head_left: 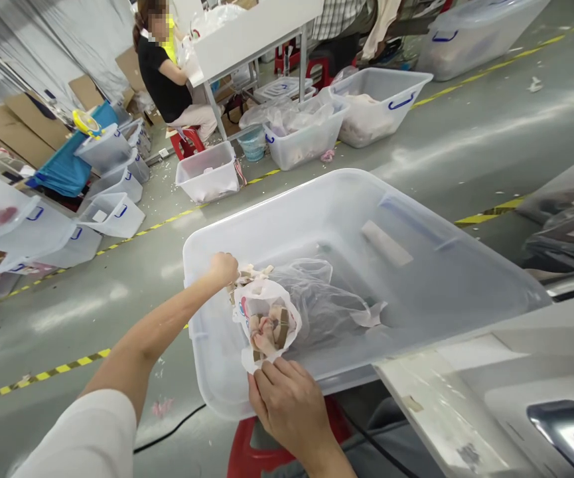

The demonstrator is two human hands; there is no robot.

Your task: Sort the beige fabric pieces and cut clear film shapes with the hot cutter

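A white plastic bag [294, 317] with its mouth open sits at the left end of a large translucent tub [316, 199]. Inside the bag lie several beige and pinkish pieces [267, 328], perhaps fabric. My right hand [291, 405] pinches the bag's near rim. Beyond the bag's far left side, my left hand [224, 267] is closed in a fist beside small beige scraps [257, 272]; its fingertips are hidden, so what it grips cannot be told. A clear plastic bag [316, 299] lies crumpled in the tub against the white one.
A white machine table [446, 398] borders the tub at right; a red stool [251, 448] stands below. More tubs [306, 136] line the yellow floor tape, and stacked tubs [48, 229] stand at left. A person [160, 76] sits at a far table [251, 36].
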